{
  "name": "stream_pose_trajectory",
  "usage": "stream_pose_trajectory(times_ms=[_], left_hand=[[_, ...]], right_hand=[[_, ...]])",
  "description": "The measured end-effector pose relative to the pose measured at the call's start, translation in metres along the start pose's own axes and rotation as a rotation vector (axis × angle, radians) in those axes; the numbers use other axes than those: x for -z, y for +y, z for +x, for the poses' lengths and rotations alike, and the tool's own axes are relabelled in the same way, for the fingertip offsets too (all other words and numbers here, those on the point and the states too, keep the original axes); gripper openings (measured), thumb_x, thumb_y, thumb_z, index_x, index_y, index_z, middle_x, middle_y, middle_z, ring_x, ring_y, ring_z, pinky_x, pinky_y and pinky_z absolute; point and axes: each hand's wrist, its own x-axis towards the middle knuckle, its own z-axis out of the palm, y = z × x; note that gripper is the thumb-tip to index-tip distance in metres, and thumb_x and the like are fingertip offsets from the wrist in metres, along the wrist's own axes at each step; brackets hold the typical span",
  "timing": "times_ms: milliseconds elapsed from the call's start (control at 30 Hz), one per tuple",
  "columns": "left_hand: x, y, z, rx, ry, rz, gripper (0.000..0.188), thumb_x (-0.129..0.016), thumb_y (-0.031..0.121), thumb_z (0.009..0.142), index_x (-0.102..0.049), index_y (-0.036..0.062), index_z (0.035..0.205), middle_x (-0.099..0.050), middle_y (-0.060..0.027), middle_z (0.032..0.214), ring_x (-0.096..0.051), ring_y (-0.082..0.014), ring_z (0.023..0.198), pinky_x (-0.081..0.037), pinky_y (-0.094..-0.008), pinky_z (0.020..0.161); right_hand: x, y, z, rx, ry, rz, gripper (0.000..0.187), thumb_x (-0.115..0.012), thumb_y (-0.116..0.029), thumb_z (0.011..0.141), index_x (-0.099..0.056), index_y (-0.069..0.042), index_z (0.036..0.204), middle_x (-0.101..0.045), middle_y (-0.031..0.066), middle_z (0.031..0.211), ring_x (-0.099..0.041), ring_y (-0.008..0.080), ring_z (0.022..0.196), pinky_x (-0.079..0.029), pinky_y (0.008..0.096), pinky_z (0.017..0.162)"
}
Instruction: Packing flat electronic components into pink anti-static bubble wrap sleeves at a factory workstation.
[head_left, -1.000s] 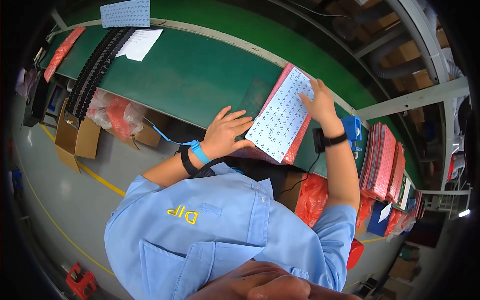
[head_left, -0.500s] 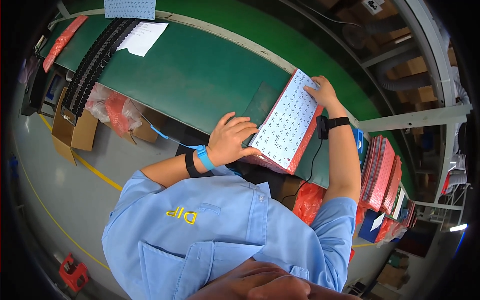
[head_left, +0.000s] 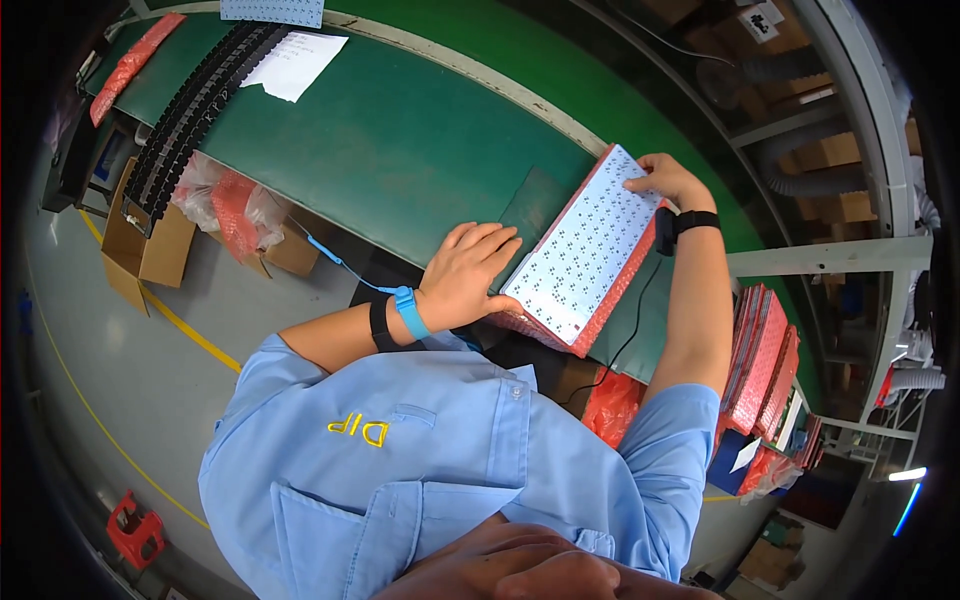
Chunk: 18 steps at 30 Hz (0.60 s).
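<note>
A white circuit board [head_left: 582,245] with rows of small dark marks lies on a stack wrapped in pink bubble wrap [head_left: 612,305] at the bench edge. My right hand [head_left: 678,184] grips the board's far right edge, thumb on its top face and the other fingers partly hidden. Beside the near left corner, my left hand [head_left: 466,272] is open with its fingers spread. Its thumb reaches that corner and seems to touch it. A blue strap with a coiled cord [head_left: 410,312] circles my left wrist.
A black slotted rack [head_left: 195,120] and a torn white paper [head_left: 293,65] lie on the green bench [head_left: 370,130] at the left. Pink-wrapped stacks [head_left: 757,350] stand at the right. Open cardboard boxes [head_left: 165,235] sit below the bench. A black cable [head_left: 632,335] hangs from my right wrist.
My right hand has shifted outward along the board to its far right edge, and the board has turned slightly. My left hand stays by the near corner. The whole view has moved a little.
</note>
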Motion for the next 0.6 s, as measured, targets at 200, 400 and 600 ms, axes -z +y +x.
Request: stream_pose_trajectory(times_ms=[200,400,600], left_hand=[[0.003,-0.001,0.0,-0.033,-0.09,-0.013,0.067,-0.08,0.047,0.069,-0.062,0.0037,0.116,-0.05,-0.0159,0.14,-0.041,-0.0332,0.134,-0.03,-0.0491,0.11],[0.022,0.012,-0.003,0.119,-0.296,-0.448,0.041,-0.081,0.031,0.077,-0.058,0.0038,0.097,-0.066,-0.0131,0.116,-0.063,-0.0298,0.107,-0.048,-0.0393,0.093],[0.021,0.029,-0.019,0.153,-0.086,-0.81,0.032,-0.077,0.019,0.085,-0.059,0.002,0.105,-0.073,-0.0087,0.091,-0.069,-0.0177,0.079,-0.054,-0.0303,0.074]], right_hand=[[0.053,-0.044,-0.086,0.186,0.061,-0.046,0.06,-0.085,-0.014,0.07,-0.056,0.002,0.12,-0.065,0.0049,0.101,-0.061,0.0143,0.096,-0.048,0.0285,0.089],[0.044,-0.085,-0.245,0.422,0.171,0.123,0.064,-0.089,-0.018,0.065,-0.059,0.001,0.119,-0.064,0.0031,0.101,-0.061,0.0139,0.095,-0.049,0.0293,0.086],[0.01,-0.035,-0.363,0.679,0.666,-0.409,0.059,-0.089,-0.018,0.063,-0.063,0.004,0.111,-0.067,0.0088,0.106,-0.064,0.0179,0.092,-0.05,0.0325,0.085]])
